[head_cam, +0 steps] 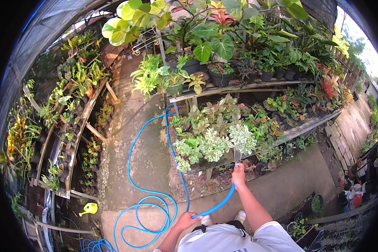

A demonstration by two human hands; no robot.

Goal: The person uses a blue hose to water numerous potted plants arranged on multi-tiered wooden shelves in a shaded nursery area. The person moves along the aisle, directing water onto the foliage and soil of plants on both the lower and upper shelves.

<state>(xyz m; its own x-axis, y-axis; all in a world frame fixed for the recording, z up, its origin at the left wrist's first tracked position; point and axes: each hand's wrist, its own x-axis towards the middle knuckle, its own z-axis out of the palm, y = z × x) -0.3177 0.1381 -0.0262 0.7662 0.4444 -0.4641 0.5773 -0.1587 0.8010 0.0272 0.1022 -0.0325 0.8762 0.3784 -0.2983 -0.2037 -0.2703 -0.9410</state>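
My right hand (238, 176) grips a blue garden hose (219, 203) close to its outlet, arm stretched forward. Water (237, 155) sprays from that end onto a variegated green-and-white plant (242, 138) at the front of the low shelf. Lower down, near my waist, my left hand (189, 219) is closed around the same hose. From there the hose runs forward along the concrete and back in loose loops. Beside the sprayed plant, more variegated foliage (212, 146) hangs over the shelf's front edge, with bronze-leaved plants (219, 113) behind.
A raised wooden bench (239, 88) bears several potted plants at the back. Sloping plank racks (83, 135) with pots stand left of the concrete path (123, 126). A yellow-green watering can (88, 209) sits at lower left, above coiled hose (96, 245). A dark pot (317, 202) stands right.
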